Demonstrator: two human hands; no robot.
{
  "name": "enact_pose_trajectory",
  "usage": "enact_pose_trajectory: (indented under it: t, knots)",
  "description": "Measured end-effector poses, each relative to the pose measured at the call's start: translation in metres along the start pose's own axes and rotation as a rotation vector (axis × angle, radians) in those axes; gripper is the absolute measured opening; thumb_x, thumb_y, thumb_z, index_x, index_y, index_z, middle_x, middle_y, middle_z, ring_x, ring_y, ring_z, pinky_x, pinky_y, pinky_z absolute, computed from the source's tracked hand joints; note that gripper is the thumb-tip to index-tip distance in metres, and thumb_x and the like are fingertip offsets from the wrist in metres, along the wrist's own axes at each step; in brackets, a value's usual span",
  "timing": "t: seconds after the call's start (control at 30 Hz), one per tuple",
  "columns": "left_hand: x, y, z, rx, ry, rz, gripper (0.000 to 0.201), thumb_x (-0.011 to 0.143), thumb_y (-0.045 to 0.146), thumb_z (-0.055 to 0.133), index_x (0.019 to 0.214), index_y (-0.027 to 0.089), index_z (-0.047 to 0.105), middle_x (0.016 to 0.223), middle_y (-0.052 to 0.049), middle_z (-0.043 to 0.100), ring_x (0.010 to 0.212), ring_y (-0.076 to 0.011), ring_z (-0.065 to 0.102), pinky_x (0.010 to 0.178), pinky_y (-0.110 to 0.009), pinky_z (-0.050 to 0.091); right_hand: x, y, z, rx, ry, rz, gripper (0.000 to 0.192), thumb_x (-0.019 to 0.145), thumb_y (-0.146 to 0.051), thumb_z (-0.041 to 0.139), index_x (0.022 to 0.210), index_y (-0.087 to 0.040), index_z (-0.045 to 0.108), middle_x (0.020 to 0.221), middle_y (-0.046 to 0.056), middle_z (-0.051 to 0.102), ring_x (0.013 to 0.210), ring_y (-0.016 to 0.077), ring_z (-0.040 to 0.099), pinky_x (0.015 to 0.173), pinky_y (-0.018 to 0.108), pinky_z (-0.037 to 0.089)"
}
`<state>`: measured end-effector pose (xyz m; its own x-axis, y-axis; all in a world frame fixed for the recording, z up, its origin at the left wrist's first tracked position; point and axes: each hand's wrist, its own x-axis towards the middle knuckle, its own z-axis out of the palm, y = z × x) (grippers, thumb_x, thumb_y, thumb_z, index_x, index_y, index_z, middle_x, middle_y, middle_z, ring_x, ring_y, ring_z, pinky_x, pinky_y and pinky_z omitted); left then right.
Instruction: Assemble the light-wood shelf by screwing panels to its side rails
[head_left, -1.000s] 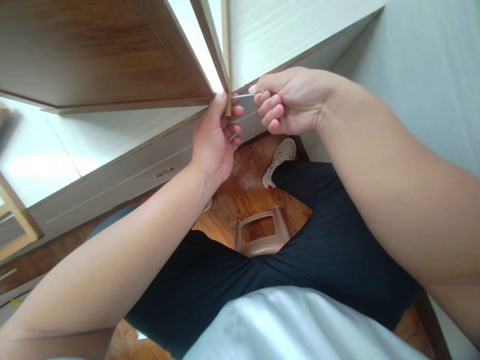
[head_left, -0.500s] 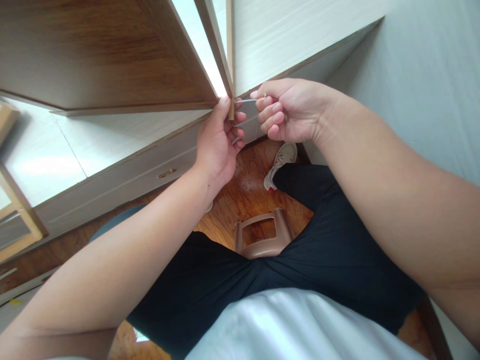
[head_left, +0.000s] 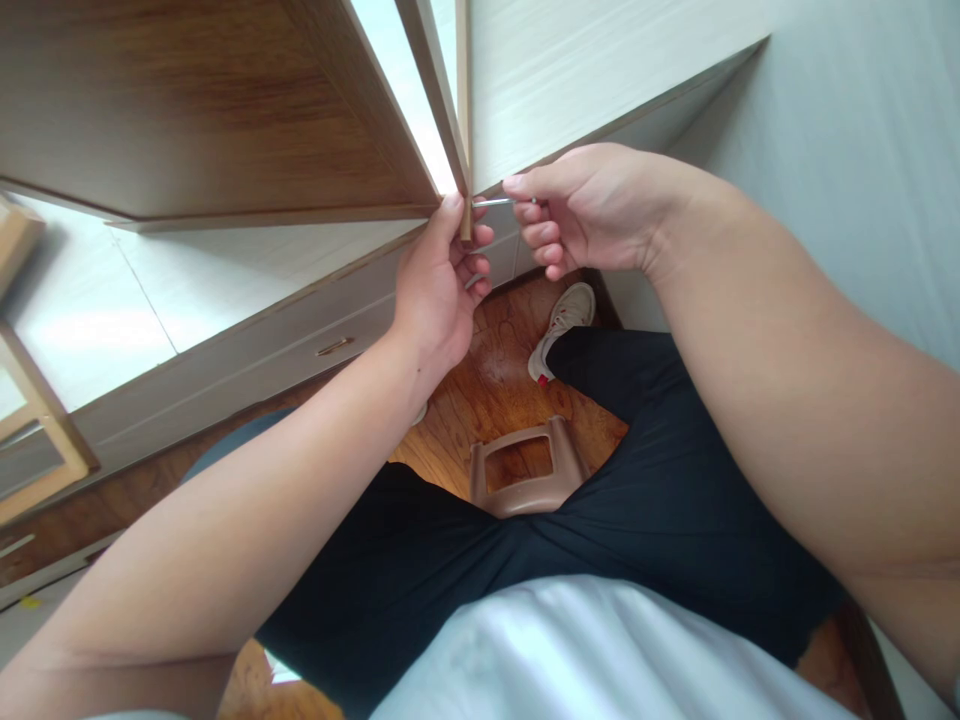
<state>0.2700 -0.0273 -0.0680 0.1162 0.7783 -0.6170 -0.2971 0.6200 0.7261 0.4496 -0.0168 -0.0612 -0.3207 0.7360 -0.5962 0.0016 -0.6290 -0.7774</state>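
since the earlier frames the right hand (head_left: 592, 210) has risen a little along the panel's bottom corner and rolled, so its knuckles now face up and the curled fingers tuck further under; the left hand (head_left: 435, 290) sits almost where it was, and the view has barely shifted.

the thin metal key (head_left: 491, 202) lies level, its long axis running left to right, one end pinched between the right thumb and forefinger, the other end meeting the lower corner of the upright wooden panel (head_left: 463, 150). so the panel corner lies straight to the left of the right-hand grip, and the left hand, closed around that same corner from below with its thumb against the edge, is the nearer of the two to the joint. both hands are clamped: right on the key, left on the panel edge.

below them are a brown plastic stool (head_left: 525, 470), the wooden floor (head_left: 495, 380), a white shoe (head_left: 562, 325) and a pale drawer front (head_left: 247, 360).
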Motion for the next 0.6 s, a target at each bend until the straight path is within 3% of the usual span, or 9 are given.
enact_pose_trajectory:
  t: [0.17,0.37,0.6]
  knots:
    - [-0.0003,-0.0005,-0.0011,-0.010,-0.025,0.021,0.029,0.103,0.042,0.063,0.081,0.025,0.072,0.074,0.002,0.073,0.053,-0.0071,0.055,0.049,-0.022,0.037,0.0001,0.0007,-0.0019,-0.094,0.037,-0.100,0.045,0.081,-0.056,0.084,0.067,-0.027,0.053,0.053,-0.003,0.044,0.049,0.0158,0.042,0.053,0.032,0.047]
    - [0.0000,-0.0001,-0.0012,-0.035,-0.032,0.002,0.028,0.103,0.041,0.063,0.082,0.025,0.073,0.072,0.003,0.071,0.051,-0.0064,0.053,0.048,-0.021,0.037,0.0023,0.0014,0.0026,-0.105,0.116,-0.057,0.045,0.088,-0.051,0.077,0.062,-0.028,0.048,0.049,-0.003,0.038,0.047,0.0157,0.035,0.054,0.034,0.041]
    - [-0.0029,0.0020,0.0018,-0.071,0.003,-0.040,0.018,0.101,0.042,0.065,0.093,0.030,0.075,0.068,0.003,0.070,0.052,-0.0095,0.059,0.047,-0.023,0.038,0.0094,-0.0006,0.0060,-0.113,0.082,-0.008,0.052,0.094,-0.052,0.067,0.060,-0.028,0.036,0.045,-0.006,0.024,0.041,0.0132,0.026,0.047,0.030,0.033]
